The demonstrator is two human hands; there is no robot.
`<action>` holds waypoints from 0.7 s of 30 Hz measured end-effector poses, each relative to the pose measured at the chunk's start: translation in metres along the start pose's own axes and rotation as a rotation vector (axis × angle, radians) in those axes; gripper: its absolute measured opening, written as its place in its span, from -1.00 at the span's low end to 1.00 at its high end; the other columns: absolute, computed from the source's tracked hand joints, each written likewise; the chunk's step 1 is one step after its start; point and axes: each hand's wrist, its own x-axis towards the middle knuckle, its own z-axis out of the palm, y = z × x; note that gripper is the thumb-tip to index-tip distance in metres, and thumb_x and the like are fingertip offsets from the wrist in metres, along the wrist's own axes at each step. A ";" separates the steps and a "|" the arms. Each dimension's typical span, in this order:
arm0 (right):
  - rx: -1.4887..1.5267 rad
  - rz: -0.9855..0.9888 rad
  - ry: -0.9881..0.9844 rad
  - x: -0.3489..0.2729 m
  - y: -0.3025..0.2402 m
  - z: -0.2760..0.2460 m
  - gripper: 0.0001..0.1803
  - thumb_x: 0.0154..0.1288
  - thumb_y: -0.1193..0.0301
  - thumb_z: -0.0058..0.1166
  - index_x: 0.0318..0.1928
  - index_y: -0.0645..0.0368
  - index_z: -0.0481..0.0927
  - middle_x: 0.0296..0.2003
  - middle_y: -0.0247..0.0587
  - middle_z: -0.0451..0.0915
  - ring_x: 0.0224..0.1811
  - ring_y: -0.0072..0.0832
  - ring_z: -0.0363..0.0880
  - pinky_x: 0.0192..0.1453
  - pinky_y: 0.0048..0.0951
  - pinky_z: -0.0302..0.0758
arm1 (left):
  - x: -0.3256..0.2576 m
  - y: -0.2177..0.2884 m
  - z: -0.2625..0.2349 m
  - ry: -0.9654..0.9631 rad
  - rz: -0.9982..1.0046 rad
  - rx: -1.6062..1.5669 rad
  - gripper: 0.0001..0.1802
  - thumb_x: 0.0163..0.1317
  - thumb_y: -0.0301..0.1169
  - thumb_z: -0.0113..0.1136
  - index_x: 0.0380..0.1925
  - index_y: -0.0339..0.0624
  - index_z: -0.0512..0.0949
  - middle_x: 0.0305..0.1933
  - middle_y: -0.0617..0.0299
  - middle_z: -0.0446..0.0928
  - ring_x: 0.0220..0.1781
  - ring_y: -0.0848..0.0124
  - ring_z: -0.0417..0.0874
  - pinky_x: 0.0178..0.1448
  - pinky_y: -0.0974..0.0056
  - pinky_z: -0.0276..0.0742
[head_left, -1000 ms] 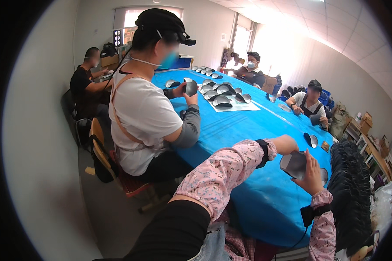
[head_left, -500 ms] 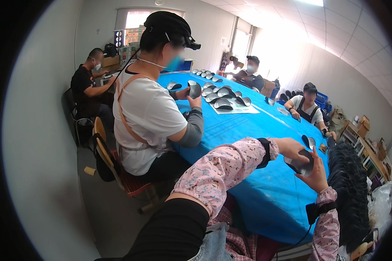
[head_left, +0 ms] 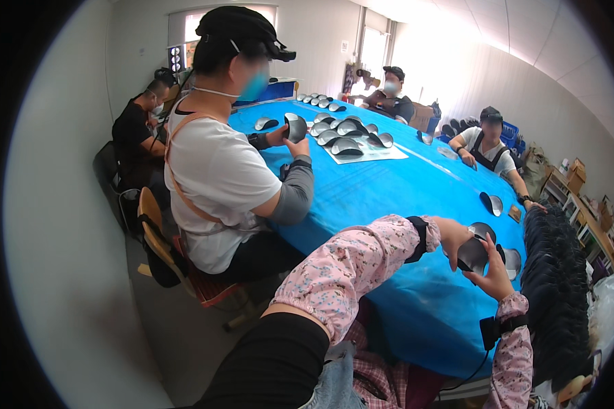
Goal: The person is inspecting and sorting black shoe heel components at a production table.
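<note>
My left hand [head_left: 449,235] and my right hand [head_left: 492,274] both grip a dark grey curved shell piece [head_left: 472,253] over the near right part of the blue table [head_left: 389,198]. The left hand holds its upper left edge. From below, the right hand cups it. Both my arms are in pink floral sleeves, and a black strap sits on my right wrist. Two similar grey pieces [head_left: 492,203] lie on the table just beyond my hands.
A person in a white shirt [head_left: 218,170] sits close on my left holding a grey piece [head_left: 295,128]. Several grey pieces [head_left: 348,135] lie at the table's far end. A tall row of dark stacked pieces [head_left: 559,273] runs along the right. Other people sit around the table.
My left hand has come onto the grey piece, which is turned slightly between both hands. The view has shifted a little toward the person on my left.
</note>
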 end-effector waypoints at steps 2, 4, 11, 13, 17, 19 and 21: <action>0.006 0.026 -0.019 -0.003 0.002 0.004 0.13 -0.16 0.25 0.38 0.33 0.26 -0.11 0.14 0.07 0.29 0.20 -0.11 0.26 0.25 -0.26 0.21 | 0.006 -0.005 0.011 -0.049 0.000 -0.043 -0.04 -0.40 0.07 0.47 -0.02 -0.34 0.37 -0.04 -0.05 0.45 -0.03 0.05 0.50 0.00 0.17 0.43; 0.008 0.057 -0.032 -0.005 0.011 0.006 0.13 -0.16 0.25 0.38 0.33 0.26 -0.10 0.14 0.08 0.29 0.20 -0.11 0.26 0.25 -0.27 0.20 | 0.015 -0.006 0.023 -0.042 -0.016 -0.018 -0.11 -0.39 0.01 0.47 -0.03 -0.24 0.40 -0.10 -0.02 0.50 -0.06 0.05 0.53 -0.03 0.16 0.44; 0.170 0.094 -0.042 -0.003 0.044 0.026 0.11 -0.17 0.14 0.38 0.29 0.36 -0.02 0.08 0.12 0.36 0.13 -0.10 0.34 0.21 -0.31 0.26 | 0.010 -0.024 0.034 -0.073 0.032 -0.322 -0.09 -0.26 -0.09 0.44 0.13 -0.18 0.30 0.04 -0.03 0.45 0.08 0.11 0.46 0.15 0.17 0.33; 0.089 0.066 -0.020 -0.007 0.051 0.021 0.12 -0.16 0.11 0.37 0.28 0.40 -0.01 0.06 0.14 0.36 0.13 -0.08 0.32 0.21 -0.31 0.25 | 0.017 -0.018 0.031 -0.113 -0.048 -0.283 0.05 -0.24 -0.03 0.43 0.22 -0.27 0.14 0.20 -0.10 0.26 0.22 0.07 0.30 0.25 0.19 0.24; -0.004 0.018 -0.024 -0.013 0.059 0.010 0.11 -0.10 0.06 0.32 0.29 0.39 -0.05 0.14 0.15 0.26 0.17 -0.07 0.27 0.23 -0.29 0.23 | 0.032 -0.016 0.031 -0.259 -0.126 -0.212 0.17 -0.23 -0.01 0.42 0.28 -0.31 -0.04 0.29 -0.15 0.06 0.28 0.05 0.20 0.29 0.19 0.19; 0.000 0.020 0.006 -0.014 0.065 0.011 0.11 -0.10 0.06 0.32 0.29 0.40 -0.05 0.14 0.15 0.25 0.18 -0.07 0.27 0.24 -0.29 0.23 | 0.038 -0.023 0.031 -0.231 -0.147 -0.226 0.18 -0.23 0.00 0.41 0.28 -0.30 -0.05 0.29 -0.17 0.05 0.28 0.04 0.20 0.30 0.18 0.19; 0.028 0.030 0.036 -0.015 0.068 0.014 0.11 -0.11 0.04 0.32 0.28 0.41 -0.02 0.14 0.17 0.26 0.18 -0.07 0.27 0.25 -0.29 0.22 | 0.044 -0.024 0.028 -0.270 -0.153 -0.251 0.16 -0.23 0.00 0.41 0.28 -0.31 -0.03 0.28 -0.16 0.06 0.28 0.05 0.20 0.29 0.19 0.20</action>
